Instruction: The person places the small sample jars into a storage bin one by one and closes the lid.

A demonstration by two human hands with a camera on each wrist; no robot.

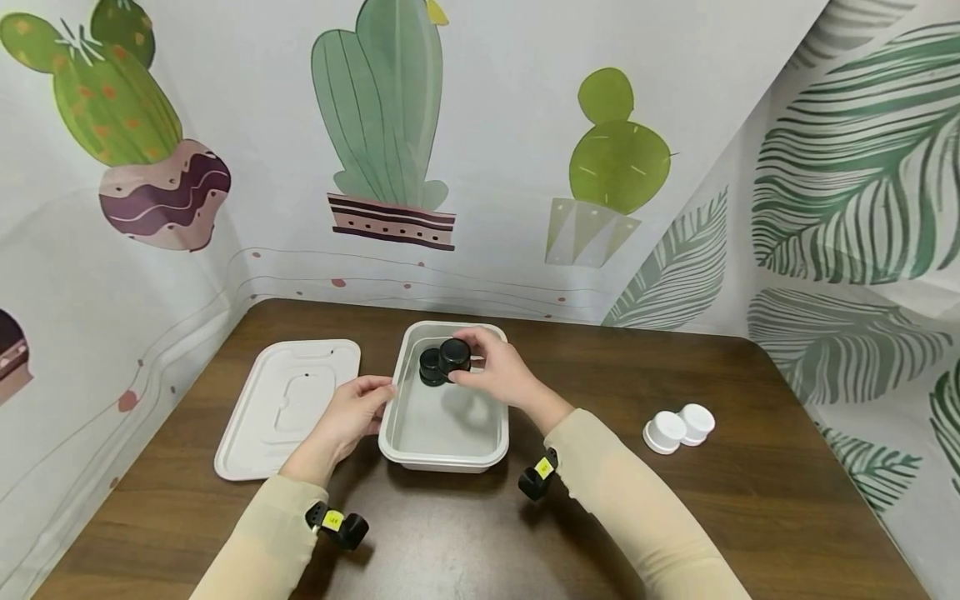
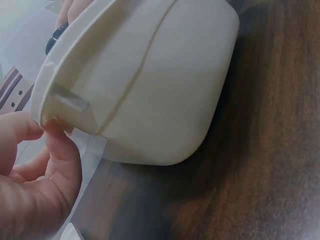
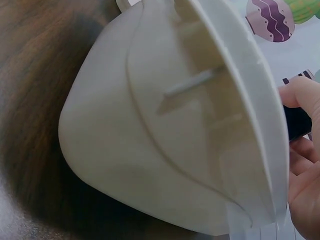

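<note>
A white rectangular plastic container (image 1: 444, 460) stands upright on the table. My left hand (image 1: 351, 410) pinches its left rim between thumb and fingers, as the left wrist view also shows. Over the container's far part, my right hand (image 1: 498, 367) grips a small black round jar (image 1: 454, 353) from the right side. Another black jar (image 1: 429, 367) sits inside the container just left of the held one, which partly covers it. In the right wrist view the held black jar (image 3: 297, 123) shows behind the rim, mostly hidden by the container wall and fingers.
To the left of the container lies a flat white lid (image 1: 251, 425). Two small white round jars (image 1: 667, 431) stand close together on the right of the brown wooden table (image 1: 600, 500). Behind the table hangs a cloth (image 1: 510, 167) printed with cacti and leaves.
</note>
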